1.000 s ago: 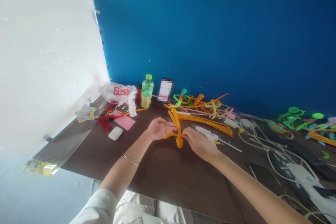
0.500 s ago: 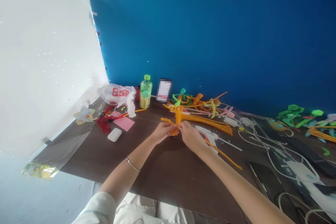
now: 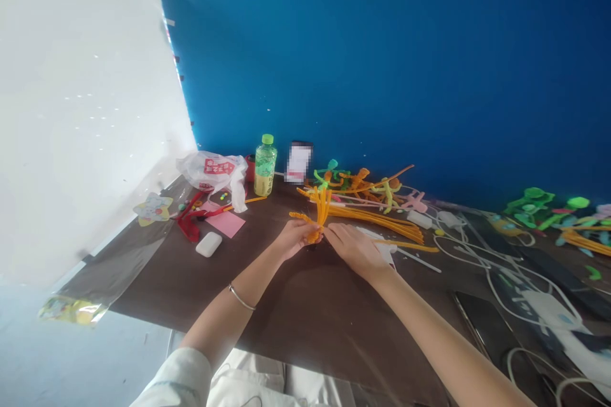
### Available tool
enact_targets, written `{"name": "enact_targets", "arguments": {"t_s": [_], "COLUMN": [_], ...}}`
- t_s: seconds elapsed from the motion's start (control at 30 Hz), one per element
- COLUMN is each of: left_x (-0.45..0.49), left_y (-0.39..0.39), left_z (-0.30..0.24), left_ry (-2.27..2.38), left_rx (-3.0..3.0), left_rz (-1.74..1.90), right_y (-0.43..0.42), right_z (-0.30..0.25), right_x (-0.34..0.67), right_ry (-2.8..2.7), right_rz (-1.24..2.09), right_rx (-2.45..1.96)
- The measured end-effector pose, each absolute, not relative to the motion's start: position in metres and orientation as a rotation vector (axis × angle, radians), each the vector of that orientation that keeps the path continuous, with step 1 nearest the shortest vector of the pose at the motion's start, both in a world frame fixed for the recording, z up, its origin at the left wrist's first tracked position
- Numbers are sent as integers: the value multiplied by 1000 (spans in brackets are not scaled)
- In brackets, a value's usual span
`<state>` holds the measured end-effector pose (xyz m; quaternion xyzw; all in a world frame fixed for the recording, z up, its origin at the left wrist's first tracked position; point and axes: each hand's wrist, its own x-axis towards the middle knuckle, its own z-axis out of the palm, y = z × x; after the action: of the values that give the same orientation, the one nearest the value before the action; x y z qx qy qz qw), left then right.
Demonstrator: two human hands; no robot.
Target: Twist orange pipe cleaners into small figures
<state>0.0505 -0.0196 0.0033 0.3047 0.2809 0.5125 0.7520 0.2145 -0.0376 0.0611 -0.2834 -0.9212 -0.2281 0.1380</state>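
Orange pipe cleaners twisted into a bunch stand upright above the dark table, their loose ends fanning up. My left hand is closed round the lower, twisted part of the bunch. My right hand touches the bunch from the right, fingertips pinched together at its base. One long orange strand comes out behind that hand and points right; its run between the fingers is hidden. Behind the right hand lies a white glue gun, partly covered, with a glue stick beside it.
Loose orange pipe cleaners and several bent pipe-cleaner figures lie behind the hands. To the left are red-handled pliers, a white case, pink paper and a bottle. Cables and a dark phone lie right.
My right hand has turned flatter and shifted slightly right. The long orange strand has swung up from a downward slant to nearly level. My left hand keeps its hold, moved slightly left.
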Motion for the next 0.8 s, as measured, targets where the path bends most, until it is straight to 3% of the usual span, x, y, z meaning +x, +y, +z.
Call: {"name": "enact_targets", "arguments": {"t_s": [0.1,0.57,0.8], "left_x": [52,49,48], "left_y": [-19,-19,-18], "left_z": [2,-2,-5], "left_ry": [632,530,468], "left_rx": [701,716,705], "left_rz": [1115,1092,1020], "right_y": [-38,-25,-26], "right_z": [68,55,56], "right_x": [213,210,207], "right_ry": [-2738,-2553,-2524], "right_rz": [-738,-88,-49], "right_rx": [-728,-1094,-1200]}}
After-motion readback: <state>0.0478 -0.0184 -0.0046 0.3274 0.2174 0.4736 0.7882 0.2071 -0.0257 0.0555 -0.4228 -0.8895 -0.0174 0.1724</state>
